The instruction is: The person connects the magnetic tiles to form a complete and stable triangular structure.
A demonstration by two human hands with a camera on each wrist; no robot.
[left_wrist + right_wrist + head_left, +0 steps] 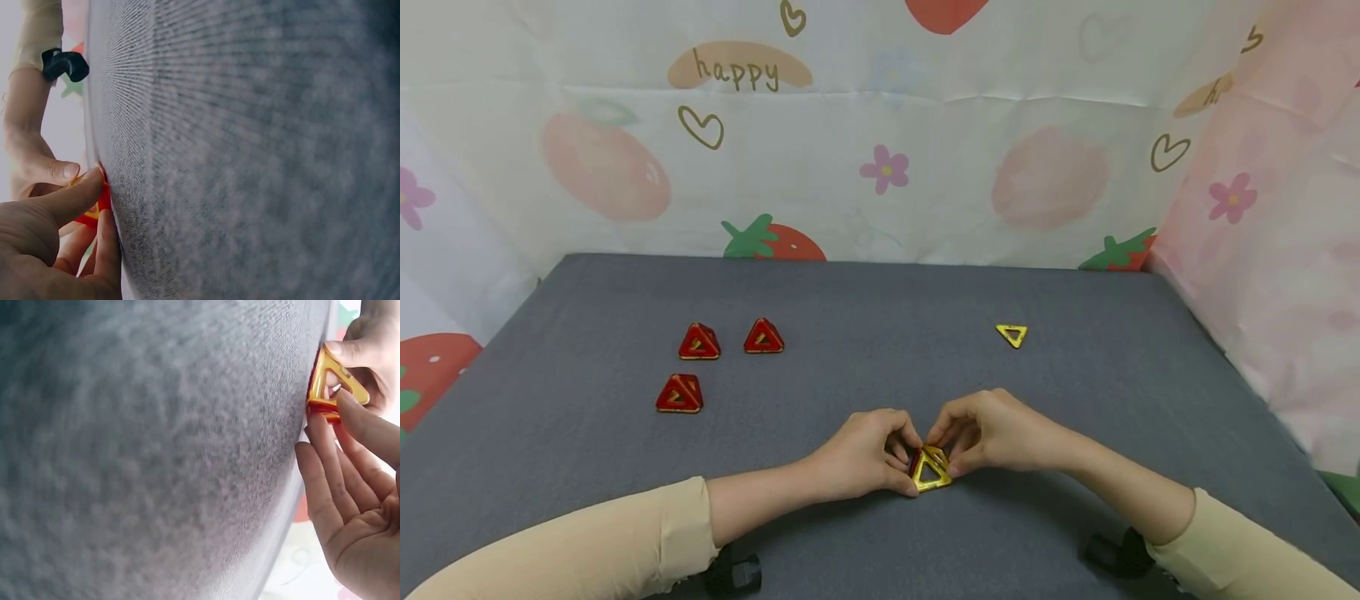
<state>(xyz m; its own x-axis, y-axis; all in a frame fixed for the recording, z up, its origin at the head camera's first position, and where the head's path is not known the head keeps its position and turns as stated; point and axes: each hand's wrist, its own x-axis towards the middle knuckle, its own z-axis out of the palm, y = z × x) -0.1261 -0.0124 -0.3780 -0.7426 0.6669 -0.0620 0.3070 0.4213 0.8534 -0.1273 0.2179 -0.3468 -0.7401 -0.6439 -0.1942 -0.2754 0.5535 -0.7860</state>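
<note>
Near the front of the table, both hands hold a small group of triangular frame tiles (934, 487), yellow with some red, standing together in a pyramid-like shape. My left hand (863, 454) pinches its left side between thumb and fingers. On the opposite side, the thumb and fingers of my right hand (1003, 435) pinch the tiles. In the right wrist view, a yellow triangle tile (318, 384) leans over a red one (325, 407). The left wrist view shows only a red edge (105, 197) between the fingers; the rest is hidden.
Three red pyramids, a front one (680, 394), a back-left one (699, 342) and a back-right one (763, 337), stand at the left. A single yellow triangle tile (1012, 335) lies flat at the back right. Grey cloth (850, 333) covers the table.
</note>
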